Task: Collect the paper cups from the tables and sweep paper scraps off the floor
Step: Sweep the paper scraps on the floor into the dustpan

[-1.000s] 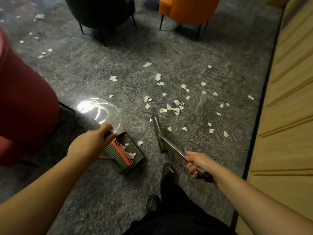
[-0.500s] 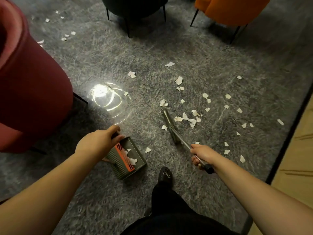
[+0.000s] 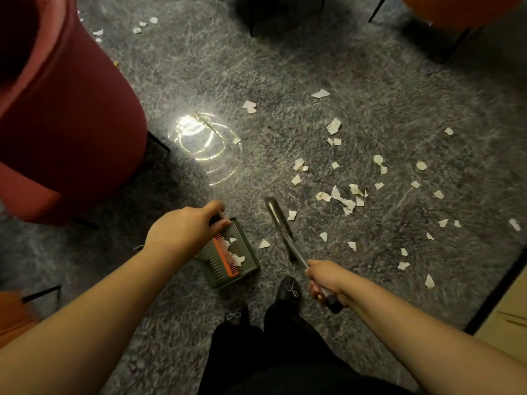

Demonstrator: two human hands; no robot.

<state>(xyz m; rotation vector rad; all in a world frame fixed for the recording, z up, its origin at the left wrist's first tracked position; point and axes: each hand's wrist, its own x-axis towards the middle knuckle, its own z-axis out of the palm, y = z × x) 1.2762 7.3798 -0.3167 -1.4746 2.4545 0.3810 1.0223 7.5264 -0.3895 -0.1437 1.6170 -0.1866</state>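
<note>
My left hand grips the handle of a dark green dustpan with an orange comb strip; a few white paper bits lie inside it. My right hand grips the handle of a long broom, whose dark head rests on the grey carpet just right of the pan. Several torn white paper scraps are scattered on the carpet ahead and to the right of the broom head. One scrap lies between pan and broom. No paper cups are in view.
A dark red armchair stands close on the left. A dark chair's legs and an orange chair stand at the back. A wooden floor edge runs along the right. More scraps lie far left. My black shoes stand below the pan.
The view has swung left and down: the red chair now fills more of the left side. Both hands keep their grips; broom head and dustpan stay close together on the carpet.
</note>
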